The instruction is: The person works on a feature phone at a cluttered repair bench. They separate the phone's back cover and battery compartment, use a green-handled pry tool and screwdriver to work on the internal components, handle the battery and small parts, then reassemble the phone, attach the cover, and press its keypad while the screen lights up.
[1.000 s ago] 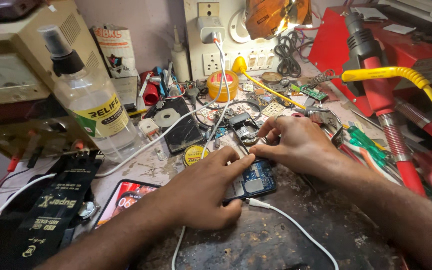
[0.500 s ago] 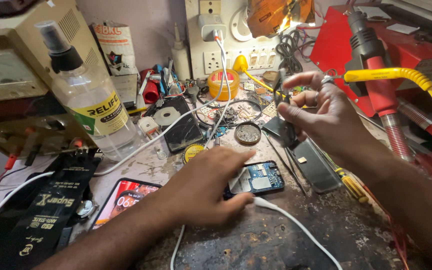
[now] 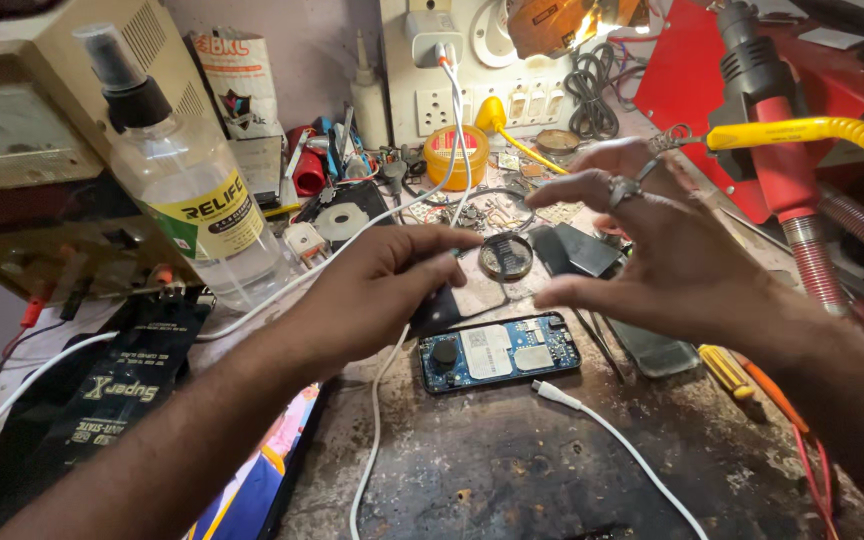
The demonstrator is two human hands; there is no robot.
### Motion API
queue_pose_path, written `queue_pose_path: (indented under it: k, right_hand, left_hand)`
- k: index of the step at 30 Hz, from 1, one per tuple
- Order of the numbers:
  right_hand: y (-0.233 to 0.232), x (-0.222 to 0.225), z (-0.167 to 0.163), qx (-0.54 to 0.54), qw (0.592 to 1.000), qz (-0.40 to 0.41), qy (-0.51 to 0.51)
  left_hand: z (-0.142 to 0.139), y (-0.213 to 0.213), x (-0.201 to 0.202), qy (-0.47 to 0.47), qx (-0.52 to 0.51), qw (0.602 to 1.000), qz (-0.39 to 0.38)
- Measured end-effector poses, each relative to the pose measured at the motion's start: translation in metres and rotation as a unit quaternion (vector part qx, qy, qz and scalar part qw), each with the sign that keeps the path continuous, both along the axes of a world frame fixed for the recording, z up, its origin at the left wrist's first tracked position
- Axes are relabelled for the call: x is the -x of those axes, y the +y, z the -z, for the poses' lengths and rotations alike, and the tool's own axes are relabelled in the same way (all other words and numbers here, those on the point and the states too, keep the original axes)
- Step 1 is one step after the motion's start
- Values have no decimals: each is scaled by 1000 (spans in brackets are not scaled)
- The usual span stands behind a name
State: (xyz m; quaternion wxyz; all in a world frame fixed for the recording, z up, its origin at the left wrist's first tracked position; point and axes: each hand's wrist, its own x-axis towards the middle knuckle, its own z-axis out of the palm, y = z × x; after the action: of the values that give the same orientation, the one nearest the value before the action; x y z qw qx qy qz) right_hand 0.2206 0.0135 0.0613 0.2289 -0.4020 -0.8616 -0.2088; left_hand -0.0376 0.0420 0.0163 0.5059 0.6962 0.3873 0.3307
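The left hand [image 3: 392,290] curls its fingers [image 3: 444,243] around the top edge of a thin dark rectangular panel [image 3: 452,300], pinching it between thumb and fingertips and holding it tilted just above the workbench. The right hand [image 3: 667,255] hovers open beside it, its fingers [image 3: 592,186] spread and slightly bent, gripping nothing; a metal ring sits on one finger, and the thumb points toward the panel. Between the two hands stands a small round magnifier with a dark rim [image 3: 505,256], close to the left fingertips. Just below both hands lies an opened phone body with a bare blue circuit board [image 3: 498,352], flat on the stained, scratched dark worktop [image 3: 552,460], with the loose end of a white cable [image 3: 557,395] resting near its lower right corner. Behind the right hand lie flat black phone covers [image 3: 582,250]. Farther left stand a clear plastic spray bottle with a black nozzle and a yellow label [image 3: 187,190] and a black anti-static pouch [image 3: 112,390]. Farther back sit a white wall socket strip with a plugged-in charger [image 3: 432,60] and a small orange round tub [image 3: 455,157]. To the right runs a yellow coiled hose [image 3: 802,132] over a red hot-air tool [image 3: 782,170], and a yellow-handled screwdriver [image 3: 727,368] lies by the right wrist.
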Motion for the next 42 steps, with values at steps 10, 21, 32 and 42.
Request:
queue_pose_path:
  k: [10, 21, 32, 42]
  right_hand:
    - [6, -4, 2, 325, 933, -153, 29]
    - [11, -11, 16, 400, 912, -83, -38]
    - [2, 4, 1, 459, 886, 55, -43]
    - [2, 3, 9, 440, 897, 17, -35]
  left_hand:
    - [4, -5, 2, 165, -198, 965, 36]
    - [-1, -14, -3, 243, -172, 954, 26]
    - [-19, -39, -5, 351, -250, 899, 73]
    - [-16, -41, -8, 403, -260, 873, 87]
